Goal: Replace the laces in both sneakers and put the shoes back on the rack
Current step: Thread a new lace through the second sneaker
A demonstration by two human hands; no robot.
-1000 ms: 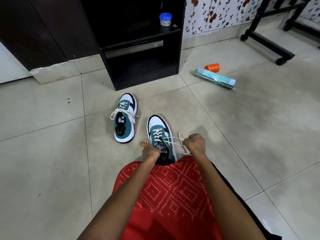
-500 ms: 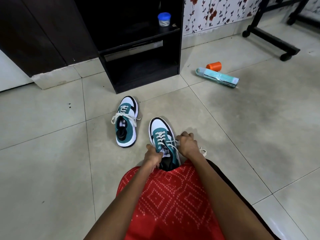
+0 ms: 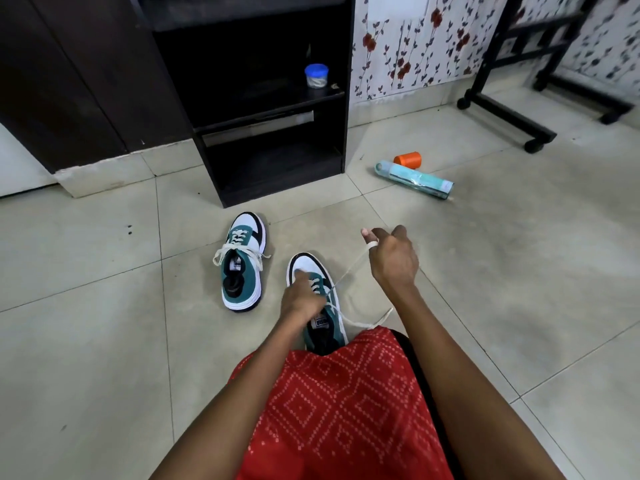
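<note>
While the right hand draws the cream flat cotton lace taut, up and away from the near teal-and-white leather sneaker on the tiled floor just in front of the person's red patterned lap, the pull should be steady and run in line with the eyelet, not across it. The lace is looped round that hand's forefinger with the other fingers curled beside it, so the hold looks secure. A jerk would likely drag the shoe.

The left hand lies on the sneaker's lacing and pins it down, but I cannot tell whether its fingers pinch a crossing or only press. It should bear down close to the eyelet being worked, keeping the lace flat and untwisted.

The matching second sneaker, laced with a bow, stands just to the left, near the black wooden rack.
</note>
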